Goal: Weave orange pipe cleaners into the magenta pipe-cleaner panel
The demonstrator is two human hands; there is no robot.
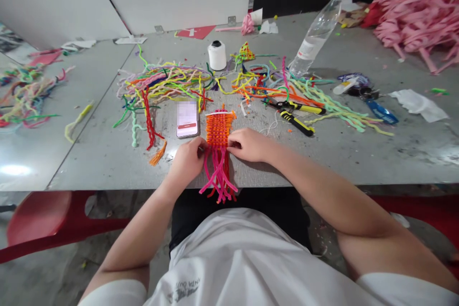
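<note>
Your left hand [190, 158] and your right hand [247, 144] are both curled inward, with the fingertips at the two side edges of the orange-and-pink woven piece [217, 131], near its lower end. I cannot tell whether they pinch any cord. The piece lies between them, near the front edge of the table [107, 165], and its loose pink strands [219, 177] hang over this edge.

The step in hand seems to be handling the lower rows of the weave. In my judgement, the next move calls for holding the sides even and the strands apart, because they cross each other.

Just beyond your left hand lies the phone [187, 122], close to the weave; it may limit that side. To the right is a yellow-and-black hand tool [297, 123]. Farther away are a left cord pile [172, 79], a right cord pile [330, 98], a white thread spool [217, 59] and a tilted-looking bottle [313, 38]. These seem not to block you.
</note>
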